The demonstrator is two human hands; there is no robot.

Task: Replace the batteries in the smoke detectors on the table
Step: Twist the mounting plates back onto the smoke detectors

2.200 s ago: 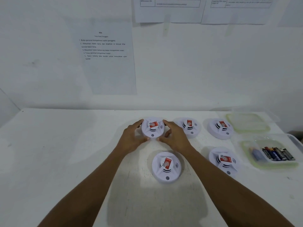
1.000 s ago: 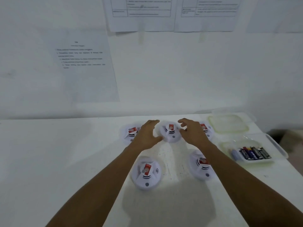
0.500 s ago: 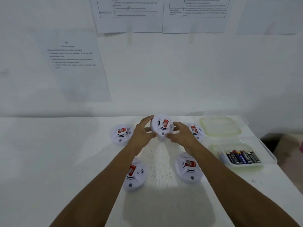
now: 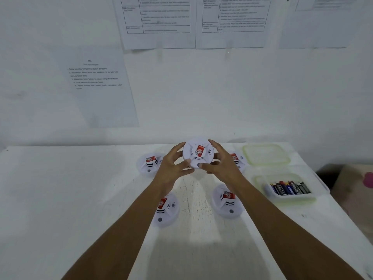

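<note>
Smoke detector [image 4: 198,154] raised off table [image 4: 60,199]; left hand [image 4: 171,168], right hand [image 4: 224,169] fingers [image 4: 215,145] curled gripping its rim.

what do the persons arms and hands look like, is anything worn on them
The left hand and right hand are bare: no gloves, and no rings that I can see. Both forearms are uncovered down to the frame edge, with no sleeve, watch or wristband in view.

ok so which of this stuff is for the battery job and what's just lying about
Job: held detector, in left hand and right hand; four more detectors; battery tub; empty tub, perhaps for old ones.
Lying about: wall sheets; brown box.
</note>
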